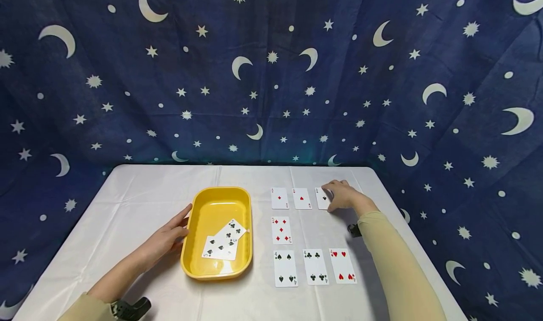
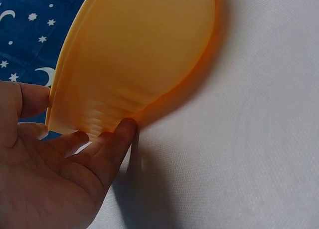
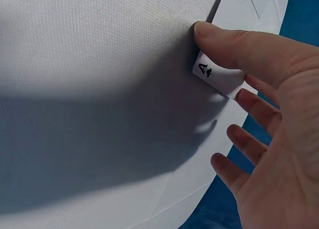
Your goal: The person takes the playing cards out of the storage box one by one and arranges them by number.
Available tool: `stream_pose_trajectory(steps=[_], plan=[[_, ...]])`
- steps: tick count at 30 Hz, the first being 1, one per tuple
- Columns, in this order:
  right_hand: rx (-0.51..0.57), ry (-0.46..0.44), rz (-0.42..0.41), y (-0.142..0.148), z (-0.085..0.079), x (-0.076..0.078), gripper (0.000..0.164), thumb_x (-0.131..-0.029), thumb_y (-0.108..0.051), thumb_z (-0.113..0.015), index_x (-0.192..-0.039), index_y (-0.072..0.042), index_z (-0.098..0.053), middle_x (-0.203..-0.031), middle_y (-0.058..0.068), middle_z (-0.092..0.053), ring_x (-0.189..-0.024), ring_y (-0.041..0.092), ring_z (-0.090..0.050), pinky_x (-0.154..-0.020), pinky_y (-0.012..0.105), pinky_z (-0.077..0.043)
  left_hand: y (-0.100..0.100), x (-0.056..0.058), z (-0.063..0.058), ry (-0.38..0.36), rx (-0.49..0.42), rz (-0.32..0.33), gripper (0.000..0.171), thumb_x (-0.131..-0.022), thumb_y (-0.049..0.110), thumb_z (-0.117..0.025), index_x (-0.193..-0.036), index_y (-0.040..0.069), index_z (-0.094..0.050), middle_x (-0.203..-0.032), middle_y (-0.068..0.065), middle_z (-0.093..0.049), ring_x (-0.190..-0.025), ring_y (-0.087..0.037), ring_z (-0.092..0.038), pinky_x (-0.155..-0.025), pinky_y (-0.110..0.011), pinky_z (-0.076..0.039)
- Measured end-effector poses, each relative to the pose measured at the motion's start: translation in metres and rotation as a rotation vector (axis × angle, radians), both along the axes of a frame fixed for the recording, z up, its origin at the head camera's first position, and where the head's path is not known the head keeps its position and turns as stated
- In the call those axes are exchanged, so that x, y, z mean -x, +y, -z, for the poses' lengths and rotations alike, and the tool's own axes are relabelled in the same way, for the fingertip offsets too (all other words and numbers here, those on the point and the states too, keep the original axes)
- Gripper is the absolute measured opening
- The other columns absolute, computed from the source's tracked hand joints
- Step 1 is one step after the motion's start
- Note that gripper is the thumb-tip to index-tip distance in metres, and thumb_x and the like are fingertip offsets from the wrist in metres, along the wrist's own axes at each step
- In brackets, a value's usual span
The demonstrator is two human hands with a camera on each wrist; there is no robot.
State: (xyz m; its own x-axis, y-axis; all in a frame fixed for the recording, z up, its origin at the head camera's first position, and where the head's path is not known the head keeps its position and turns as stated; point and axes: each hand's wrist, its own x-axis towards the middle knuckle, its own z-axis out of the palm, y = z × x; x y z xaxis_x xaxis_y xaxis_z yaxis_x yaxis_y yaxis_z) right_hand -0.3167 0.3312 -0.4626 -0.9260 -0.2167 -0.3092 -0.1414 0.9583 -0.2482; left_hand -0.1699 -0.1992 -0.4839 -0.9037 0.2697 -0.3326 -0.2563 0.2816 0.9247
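Observation:
My right hand (image 1: pixel 343 196) grips the ace of clubs (image 1: pixel 322 199) at its sides, at the right end of the far row of cards. In the right wrist view the thumb lies along one edge of that card, and the corner with the letter A (image 3: pixel 202 69) shows below it. Beside the yellow tray (image 1: pixel 216 194), my left hand (image 1: pixel 163 241) touches the outer left wall with extended fingers. The left wrist view has its fingertips (image 2: pixel 130 125) against the wall and rim. In the tray lie a five of clubs (image 1: pixel 232 229) and a five of spades (image 1: pixel 218 249), overlapping.
Left of the right hand lie the ace of hearts (image 1: pixel 302 199) and ace of diamonds (image 1: pixel 279 199). The five of diamonds (image 1: pixel 282 230) sits in the middle row. Nearest are the four of spades (image 1: pixel 286 268), four of clubs (image 1: pixel 316 267) and four of hearts (image 1: pixel 342 266).

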Motion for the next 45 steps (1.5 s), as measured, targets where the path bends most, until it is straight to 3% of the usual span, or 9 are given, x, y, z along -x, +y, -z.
stream_pose_trajectory(steps=[20, 28, 37, 45], plan=[[0.011, -0.051, -0.029, -0.001, -0.001, -0.001, 0.089, -0.075, -0.017, -0.084, -0.154, -0.009, -0.046, -0.157, 0.023, -0.036, -0.143, 0.046, -0.026, -0.109, 0.069, -0.031, 0.001, 0.000, -0.002, -0.007, -0.001, 0.005, 0.075, -0.104, 0.022, -0.049, -0.166, 0.030, -0.008, -0.167, -0.023, -0.016, -0.145, -0.042, -0.037, -0.108, -0.055, -0.043], [0.050, 0.057, -0.027, 0.000, -0.004, -0.002, 0.092, -0.079, -0.025, -0.084, -0.158, -0.011, -0.040, -0.160, 0.023, -0.032, -0.145, 0.046, -0.024, -0.112, 0.068, -0.028, 0.002, 0.000, -0.004, -0.019, 0.002, 0.003, 0.074, -0.105, 0.022, -0.048, -0.166, 0.031, -0.007, -0.168, -0.022, -0.015, -0.146, -0.043, -0.033, -0.111, -0.057, -0.039], [0.096, 0.170, -0.130, -0.024, -0.020, -0.011, 0.086, -0.083, -0.028, -0.080, -0.158, -0.016, -0.041, -0.160, 0.017, -0.035, -0.143, 0.040, -0.028, -0.112, 0.064, -0.031, 0.003, 0.002, -0.004, -0.030, 0.011, -0.011, 0.074, -0.105, 0.022, -0.047, -0.166, 0.032, -0.008, -0.169, -0.021, -0.013, -0.146, -0.043, -0.035, -0.110, -0.054, -0.041], [0.123, 0.214, -0.226, -0.054, -0.032, -0.020, 0.086, -0.082, -0.030, -0.081, -0.158, -0.021, -0.042, -0.159, 0.010, -0.040, -0.141, 0.032, -0.033, -0.113, 0.056, -0.034, 0.002, 0.002, -0.003, -0.030, 0.008, -0.017, 0.073, -0.104, 0.021, -0.047, -0.166, 0.031, -0.009, -0.168, -0.021, -0.015, -0.147, -0.043, -0.032, -0.110, -0.052, -0.042]])
